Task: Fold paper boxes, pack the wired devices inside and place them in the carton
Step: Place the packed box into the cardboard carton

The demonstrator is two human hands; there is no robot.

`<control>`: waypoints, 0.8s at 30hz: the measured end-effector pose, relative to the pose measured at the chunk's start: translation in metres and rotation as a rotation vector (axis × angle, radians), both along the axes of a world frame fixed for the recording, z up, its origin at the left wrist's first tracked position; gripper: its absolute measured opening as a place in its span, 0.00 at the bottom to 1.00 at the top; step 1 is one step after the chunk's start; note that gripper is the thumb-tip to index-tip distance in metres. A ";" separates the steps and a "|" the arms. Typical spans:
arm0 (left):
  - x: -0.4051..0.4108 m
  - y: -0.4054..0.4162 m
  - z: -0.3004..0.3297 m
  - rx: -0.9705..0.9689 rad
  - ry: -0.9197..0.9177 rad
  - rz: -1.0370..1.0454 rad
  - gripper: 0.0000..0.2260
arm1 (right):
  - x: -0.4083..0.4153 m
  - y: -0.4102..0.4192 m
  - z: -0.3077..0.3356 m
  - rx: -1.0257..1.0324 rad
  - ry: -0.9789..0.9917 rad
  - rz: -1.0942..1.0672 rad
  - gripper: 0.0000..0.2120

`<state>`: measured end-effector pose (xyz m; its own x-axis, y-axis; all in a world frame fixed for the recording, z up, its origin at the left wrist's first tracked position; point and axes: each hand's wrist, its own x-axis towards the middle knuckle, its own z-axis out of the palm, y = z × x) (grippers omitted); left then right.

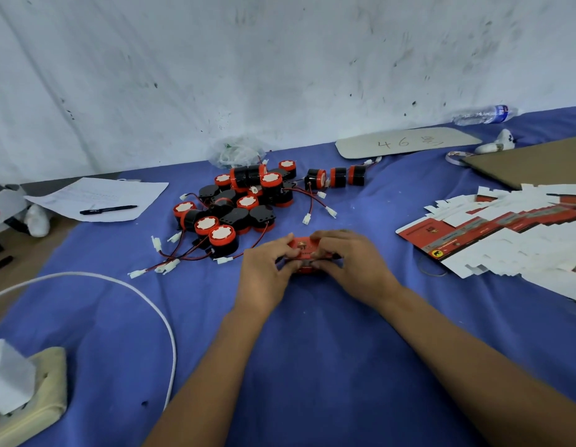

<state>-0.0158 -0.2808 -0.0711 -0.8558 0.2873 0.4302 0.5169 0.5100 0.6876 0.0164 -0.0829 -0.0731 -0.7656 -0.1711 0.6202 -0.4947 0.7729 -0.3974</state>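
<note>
Forearms met over blue cloth (312,350); saw left hand (264,272) and right hand (354,266) both pinching red paper box (307,253) between them. Box long axis ran left-right. Wired devices (235,201) piled just beyond-left, nearer left hand.

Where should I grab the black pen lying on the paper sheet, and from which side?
Take the black pen around the middle of its barrel, coming straight down from above. It lies flat on the paper sheet, long axis running left-right, with bare paper on both long sides, so fingers can likely pinch across its narrow width.
</note>
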 end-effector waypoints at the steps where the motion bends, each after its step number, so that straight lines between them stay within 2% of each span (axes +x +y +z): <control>1: -0.002 0.003 0.003 0.017 -0.017 -0.013 0.10 | 0.003 0.001 0.005 0.012 -0.017 0.007 0.09; 4: 0.002 0.021 0.017 0.063 -0.034 -0.082 0.08 | 0.020 0.014 0.029 -0.001 -0.088 -0.001 0.11; 7: 0.019 0.071 0.047 0.170 0.070 -0.195 0.11 | 0.056 0.056 0.072 -0.087 -0.112 -0.134 0.13; 9: 0.039 0.129 0.076 0.278 0.151 -0.294 0.13 | 0.094 0.100 0.107 -0.131 -0.091 -0.269 0.09; 11: 0.068 0.195 0.103 0.393 0.151 -0.403 0.10 | 0.145 0.145 0.143 -0.150 -0.022 -0.453 0.04; 15: 0.151 0.324 0.138 0.452 0.087 -0.701 0.09 | 0.265 0.220 0.189 -0.177 -0.011 -0.845 0.17; 19: 0.236 0.418 0.151 0.237 0.147 -0.934 0.10 | 0.366 0.278 0.200 -0.232 -0.146 -1.262 0.17; 22: 0.267 0.455 0.140 -0.085 0.193 -1.082 0.10 | 0.397 0.310 0.187 -0.246 -0.520 -1.457 0.15; 24: 0.275 0.470 0.131 -0.260 0.286 -1.101 0.09 | 0.394 0.320 0.167 -0.286 -0.792 -1.425 0.11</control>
